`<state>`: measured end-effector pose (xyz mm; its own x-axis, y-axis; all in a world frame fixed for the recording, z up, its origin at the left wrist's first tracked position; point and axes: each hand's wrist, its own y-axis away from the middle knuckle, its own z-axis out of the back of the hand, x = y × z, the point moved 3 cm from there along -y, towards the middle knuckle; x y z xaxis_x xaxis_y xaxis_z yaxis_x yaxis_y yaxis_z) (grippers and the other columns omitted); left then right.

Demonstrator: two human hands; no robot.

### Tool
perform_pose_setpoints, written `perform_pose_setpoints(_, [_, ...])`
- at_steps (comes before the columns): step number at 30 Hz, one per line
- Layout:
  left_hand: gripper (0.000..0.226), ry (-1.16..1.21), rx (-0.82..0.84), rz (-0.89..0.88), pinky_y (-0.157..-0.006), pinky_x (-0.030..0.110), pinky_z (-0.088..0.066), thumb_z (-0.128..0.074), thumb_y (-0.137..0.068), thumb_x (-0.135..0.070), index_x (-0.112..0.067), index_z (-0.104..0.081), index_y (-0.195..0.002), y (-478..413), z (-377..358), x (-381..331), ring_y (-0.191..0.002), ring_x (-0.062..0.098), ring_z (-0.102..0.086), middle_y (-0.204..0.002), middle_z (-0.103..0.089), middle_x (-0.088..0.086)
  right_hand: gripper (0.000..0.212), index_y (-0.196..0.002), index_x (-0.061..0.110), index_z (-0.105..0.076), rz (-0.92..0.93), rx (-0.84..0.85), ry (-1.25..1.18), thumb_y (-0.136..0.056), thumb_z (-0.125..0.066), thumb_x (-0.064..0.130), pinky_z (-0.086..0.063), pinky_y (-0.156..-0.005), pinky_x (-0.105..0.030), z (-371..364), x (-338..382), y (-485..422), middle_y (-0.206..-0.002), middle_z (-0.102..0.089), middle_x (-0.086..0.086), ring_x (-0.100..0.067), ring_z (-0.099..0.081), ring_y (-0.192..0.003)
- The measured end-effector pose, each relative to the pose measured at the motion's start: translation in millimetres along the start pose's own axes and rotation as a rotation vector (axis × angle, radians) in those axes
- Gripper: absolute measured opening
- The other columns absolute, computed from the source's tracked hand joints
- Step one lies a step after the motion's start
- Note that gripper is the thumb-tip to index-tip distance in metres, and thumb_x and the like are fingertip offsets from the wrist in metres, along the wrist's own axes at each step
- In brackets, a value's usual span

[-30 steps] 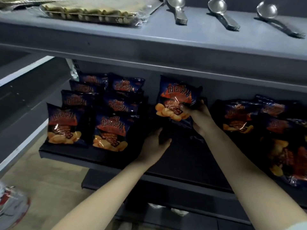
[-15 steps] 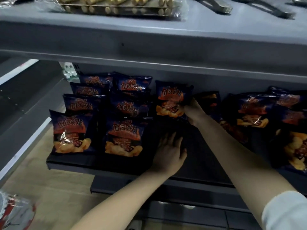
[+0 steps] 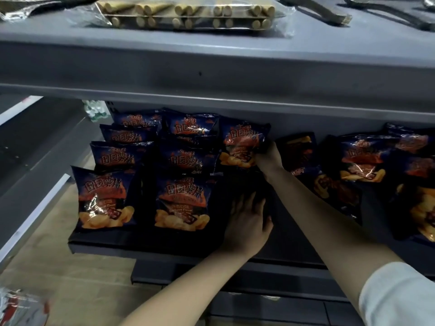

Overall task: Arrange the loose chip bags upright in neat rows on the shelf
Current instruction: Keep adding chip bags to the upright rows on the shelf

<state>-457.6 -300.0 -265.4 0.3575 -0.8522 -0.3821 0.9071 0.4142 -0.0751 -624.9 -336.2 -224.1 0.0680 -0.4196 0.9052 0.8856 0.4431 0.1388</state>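
Dark blue and orange chip bags stand upright in two rows on the left of the dark shelf [image 3: 146, 241]; the front two are a left bag [image 3: 106, 198] and a right bag [image 3: 183, 203]. My right hand [image 3: 268, 156] grips the lower right edge of another chip bag [image 3: 242, 144], upright at the back of a third row. My left hand [image 3: 247, 222] rests flat on the bare shelf floor in front of that bag, fingers straight. A loose pile of chip bags [image 3: 362, 158] lies at the right.
The grey upper shelf [image 3: 211, 64] overhangs the bags, carrying a clear pack of wafer rolls [image 3: 188, 15] and metal utensils [image 3: 317, 8]. A wooden floor [image 3: 58, 267] shows at lower left, with a blurred packet [image 3: 18, 307] in the corner.
My right hand has carried the chip bag left and further back, setting it beside the second row. My left hand has slid forward and flattened on the shelf floor.
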Motion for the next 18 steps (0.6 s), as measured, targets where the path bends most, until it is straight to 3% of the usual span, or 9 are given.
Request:
perform_pose_setpoints(4, [0.071,0.014,-0.042,-0.012,-0.114,0.044,-0.012,-0.011,-0.082,-0.048,-0.018,-0.035,-0.142,0.0,2.3,1.3,-0.140,0.032,-0.022,-0.150,-0.031,0.009,0.064,-0.135,0.014,-0.040,0.030,-0.077,0.029,-0.080,-0.071,0.025,-0.043,-0.090,-0.028,13.6,12.9,13.2,-0.125,-0.058,-0.008,-0.027,-0.054,-0.114])
perform_pose_setpoints(6, [0.069,0.030,-0.051,-0.003,-0.114,0.044,-0.016,-0.013,-0.082,-0.048,-0.019,-0.036,-0.141,-1.3,2.9,1.2,-0.138,0.031,-0.026,-0.148,-0.034,0.007,0.055,-0.130,0.011,-0.043,0.097,-0.108,0.039,-0.084,-0.068,0.025,-0.043,-0.088,-0.029,26.2,21.5,19.2,-0.114,-0.058,-0.005,-0.021,-0.055,-0.106])
perform_pose_setpoints(8, [0.062,0.043,-0.109,-0.018,-0.112,0.045,-0.023,-0.021,-0.084,-0.044,-0.017,-0.042,-0.137,-5.7,5.4,-1.0,-0.134,0.032,-0.035,-0.143,-0.042,0.008,0.046,-0.128,0.008,-0.045,0.169,-0.142,0.036,-0.085,-0.060,0.017,-0.042,-0.086,-0.029,44.5,31.2,26.3,-0.105,-0.054,-0.003,-0.019,-0.053,-0.099])
perform_pose_setpoints(11, [0.050,0.087,-0.194,-0.078,-0.108,0.045,-0.033,-0.043,-0.088,-0.034,-0.015,-0.044,-0.134,-19.9,10.1,-8.9,-0.128,0.031,-0.041,-0.137,-0.047,0.010,0.043,-0.130,0.008,-0.048,0.261,-0.270,0.112,-0.087,-0.054,0.007,-0.041,-0.089,-0.022,81.9,37.2,43.7,-0.121,-0.060,-0.009,-0.023,-0.056,-0.112])
perform_pose_setpoints(14, [0.055,0.155,-0.267,-0.124,-0.108,0.043,-0.034,-0.058,-0.085,-0.025,-0.010,-0.041,-0.135,-43.4,21.0,-24.4,-0.130,0.030,-0.038,-0.139,-0.044,0.013,0.050,-0.130,0.010,-0.051,0.384,-0.361,0.193,-0.082,-0.051,-0.005,-0.039,-0.096,-0.023,116.5,27.0,61.5,-0.126,-0.059,-0.011,-0.026,-0.053,-0.118])
perform_pose_setpoints(18, [0.071,0.203,-0.239,-0.191,-0.109,0.038,-0.032,-0.065,-0.082,-0.016,-0.008,-0.030,-0.142,-77.6,31.3,-53.0,-0.135,0.030,-0.032,-0.146,-0.035,0.014,0.049,-0.131,0.007,-0.052,0.320,-0.381,0.287,-0.083,-0.053,-0.005,-0.035,-0.096,-0.019,154.2,-6.7,71.9,-0.128,-0.058,-0.012,-0.027,-0.050,-0.122])
